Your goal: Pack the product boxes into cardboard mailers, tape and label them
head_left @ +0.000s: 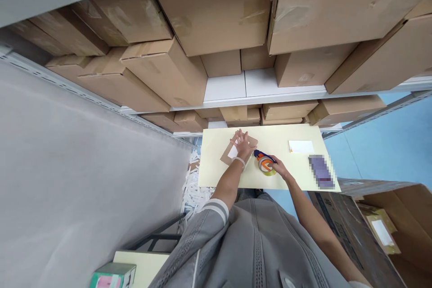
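Observation:
A small brown cardboard package [225,155] with a white label [232,151] lies at an angle on the pale yellow table [283,137]. My left hand [242,145] rests on it with fingers spread, covering part of the label. Just to the right, my right hand [277,164] is closed around the handle of a tape dispenser [265,162], dark blue and orange with a roll of tape on it. The dispenser's front end sits close to the package's right edge; I cannot tell whether tape joins them.
On the table's right side lie a white card or pad [301,146] and a blurred purple item [321,172]. Shelves with cardboard boxes [216,9] rise behind. An open carton [411,220] stands at lower right, shredded paper [195,191] at left, and a green box [114,275] at lower left.

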Demonstrator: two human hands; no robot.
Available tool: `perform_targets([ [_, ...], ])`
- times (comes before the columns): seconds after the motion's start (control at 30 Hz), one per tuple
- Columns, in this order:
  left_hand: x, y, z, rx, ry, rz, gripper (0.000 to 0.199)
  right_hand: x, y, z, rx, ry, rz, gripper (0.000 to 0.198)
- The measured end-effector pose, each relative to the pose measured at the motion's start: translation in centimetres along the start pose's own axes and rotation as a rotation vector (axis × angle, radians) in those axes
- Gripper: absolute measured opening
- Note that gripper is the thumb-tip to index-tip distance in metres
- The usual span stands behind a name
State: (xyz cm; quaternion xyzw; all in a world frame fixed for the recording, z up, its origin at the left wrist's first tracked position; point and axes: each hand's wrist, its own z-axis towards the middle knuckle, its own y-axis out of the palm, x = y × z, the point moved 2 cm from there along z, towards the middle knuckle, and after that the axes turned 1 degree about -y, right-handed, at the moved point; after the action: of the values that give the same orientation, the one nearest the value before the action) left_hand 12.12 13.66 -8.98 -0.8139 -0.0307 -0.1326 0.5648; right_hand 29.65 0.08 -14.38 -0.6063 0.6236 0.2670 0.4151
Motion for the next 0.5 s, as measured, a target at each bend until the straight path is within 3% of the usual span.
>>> perform_targets([
  [0.13, -0.3, -1.0, 0.5, -0.010, -0.064, -0.025, 0.107, 0.0, 1.9, 0.3, 0.065, 0.027, 0.014, 0.055],
  [0.23, -2.1, -1.7, -0.8, -0.083, 0.098, -0.020, 0.114, 0.4, 2.4, -0.2, 0.090, 0.052, 0.042, 0.058],
  [0.37, -5.3, -0.9, -4.9, -0.208, 0.378, 0.128, 0.127, 0.2, 2.5, -0.5, 0.066, 0.084, 0.093, 0.059],
  [0.5, -6.3, 1.1, -7.9, -0.216, 0.459, 0.200, 0.137, -0.5, 2.7, -0.8, 0.005, 0.148, 0.115, 0.060],
])
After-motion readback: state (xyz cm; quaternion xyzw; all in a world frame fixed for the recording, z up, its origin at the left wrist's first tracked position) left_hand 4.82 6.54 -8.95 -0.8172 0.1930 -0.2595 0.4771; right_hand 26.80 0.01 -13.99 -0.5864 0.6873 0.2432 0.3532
